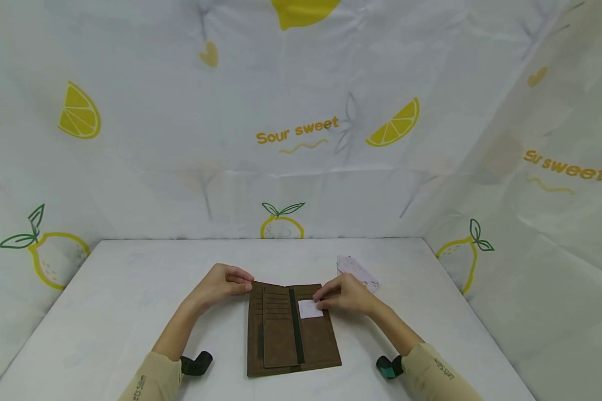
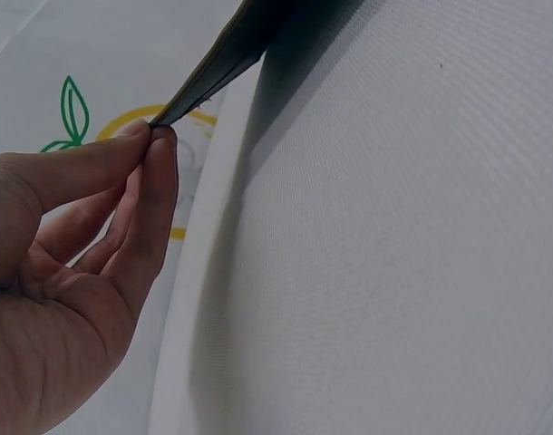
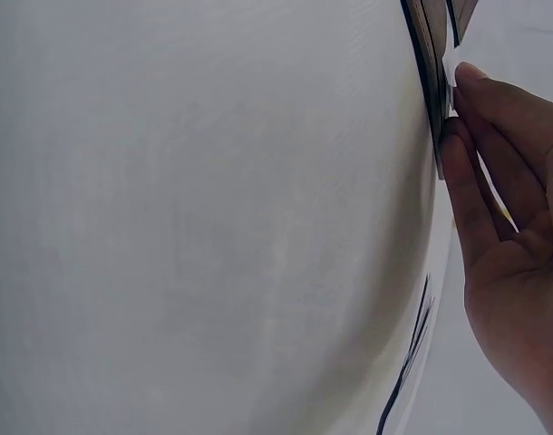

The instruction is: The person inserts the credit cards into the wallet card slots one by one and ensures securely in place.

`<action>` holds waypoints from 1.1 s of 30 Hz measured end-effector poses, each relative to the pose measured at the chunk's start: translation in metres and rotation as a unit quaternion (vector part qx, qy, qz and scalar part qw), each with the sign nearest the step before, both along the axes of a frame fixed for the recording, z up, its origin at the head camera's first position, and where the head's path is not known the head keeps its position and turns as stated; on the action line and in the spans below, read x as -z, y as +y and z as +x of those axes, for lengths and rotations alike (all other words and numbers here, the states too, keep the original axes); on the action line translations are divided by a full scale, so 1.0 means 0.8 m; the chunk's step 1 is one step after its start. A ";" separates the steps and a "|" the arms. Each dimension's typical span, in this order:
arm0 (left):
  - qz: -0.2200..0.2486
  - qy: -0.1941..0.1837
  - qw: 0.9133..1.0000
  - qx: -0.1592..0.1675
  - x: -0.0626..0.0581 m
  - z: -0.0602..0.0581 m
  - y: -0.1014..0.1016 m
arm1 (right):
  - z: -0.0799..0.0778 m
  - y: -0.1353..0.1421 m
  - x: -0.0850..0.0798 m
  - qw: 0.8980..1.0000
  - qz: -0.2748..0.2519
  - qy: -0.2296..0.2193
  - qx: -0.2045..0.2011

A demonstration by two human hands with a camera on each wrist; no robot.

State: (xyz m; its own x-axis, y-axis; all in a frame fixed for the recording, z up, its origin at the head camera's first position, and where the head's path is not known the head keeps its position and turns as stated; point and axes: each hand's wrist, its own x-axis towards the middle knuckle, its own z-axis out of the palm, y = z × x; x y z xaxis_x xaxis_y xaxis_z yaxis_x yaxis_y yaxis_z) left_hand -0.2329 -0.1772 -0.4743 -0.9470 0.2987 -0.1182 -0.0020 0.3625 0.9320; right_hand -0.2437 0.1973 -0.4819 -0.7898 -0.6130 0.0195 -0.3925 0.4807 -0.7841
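Note:
A brown long wallet [image 1: 281,351] lies opened out on the white table, card slots on its left half and a dark strip down its middle. My left hand [image 1: 223,283] pinches its top left corner. The left wrist view shows the thumb and fingers [image 2: 160,172] meeting on the edge of the raised wallet [image 2: 227,68]. Over the right half sits a small white card [image 1: 309,309], tilted slightly. My right hand [image 1: 350,294] pinches that card at its right side. Seen from the right wrist, the hand [image 3: 521,208] is close against the wallet's edge [image 3: 426,54].
Behind the right hand, pale pinkish patterned cards or papers [image 1: 359,271] lie on the table [image 1: 105,312], partly hidden by that hand. A white cloth with lemon prints [image 1: 180,139] hangs behind the table and along its sides.

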 end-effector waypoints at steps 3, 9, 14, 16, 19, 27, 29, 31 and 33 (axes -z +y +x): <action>0.001 0.000 1.000 -0.001 0.000 -0.001 0.000 | 0.000 0.001 0.001 1.000 0.007 0.006 -0.004; 0.003 0.005 1.000 0.005 0.001 0.001 0.000 | 0.002 0.003 0.003 1.000 0.017 0.014 -0.004; 0.007 0.006 1.000 0.013 0.000 0.002 -0.001 | 0.004 0.005 0.003 1.000 0.011 0.016 -0.014; 0.007 0.008 1.000 0.014 0.000 0.002 -0.001 | 0.004 0.005 0.003 1.000 0.009 0.015 -0.017; 0.007 0.008 1.000 0.013 0.000 0.002 -0.001 | 0.004 0.005 0.003 1.000 0.009 0.017 -0.018; 0.007 0.006 1.000 0.014 0.002 0.001 -0.001 | 0.001 0.013 0.006 1.000 -0.021 0.012 0.001; 0.007 0.007 1.000 0.017 0.002 0.000 -0.001 | -0.002 0.018 0.008 0.999 -0.040 0.004 0.014; 0.008 0.008 1.000 0.018 0.002 0.000 -0.001 | -0.004 0.023 0.009 0.998 -0.054 -0.006 0.034; 0.008 0.008 1.000 0.019 0.002 0.000 -0.001 | -0.006 0.027 0.008 0.997 -0.063 -0.011 0.053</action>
State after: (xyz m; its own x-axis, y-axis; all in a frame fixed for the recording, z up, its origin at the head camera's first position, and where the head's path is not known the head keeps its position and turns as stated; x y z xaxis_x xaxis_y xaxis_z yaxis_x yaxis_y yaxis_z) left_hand -0.2332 -0.1781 -0.4760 -0.9370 0.3353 -0.0984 0.0258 0.3471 0.9375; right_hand -0.2481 0.2192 -0.4882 -0.8506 -0.5206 0.0730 -0.3274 0.4160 -0.8484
